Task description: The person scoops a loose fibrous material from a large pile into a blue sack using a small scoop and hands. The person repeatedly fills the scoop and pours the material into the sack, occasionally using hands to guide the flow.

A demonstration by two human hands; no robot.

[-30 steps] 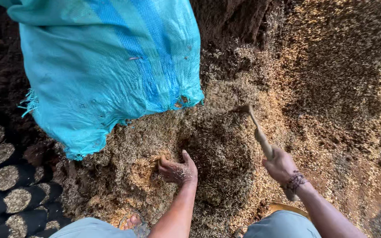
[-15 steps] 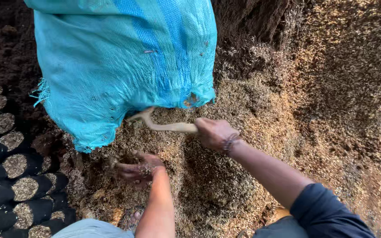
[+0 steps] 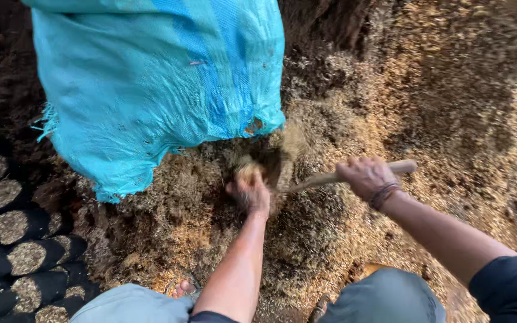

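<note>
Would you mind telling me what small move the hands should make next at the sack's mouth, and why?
Probably tip the load into the blue sack. The right hand grips the wooden-handled tool, its blade end at the sack's opening, and the left hand is raised beside it with loose husk mix.

The woven sack (image 3: pixel 157 90) in front of me is turquoise, with a darker blue stripe running down it and a frayed pale edge. The heap of husky mix (image 3: pixel 426 119) is golden tan, darkening to brown soil (image 3: pixel 7 66) at the upper left. The filled bags (image 3: pixel 13 251) at the left are black with tan tops. My tool's handle (image 3: pixel 324 177) is pale wood, my sleeve (image 3: pixel 510 287) navy, my trousers (image 3: pixel 384 299) grey-blue.
</note>
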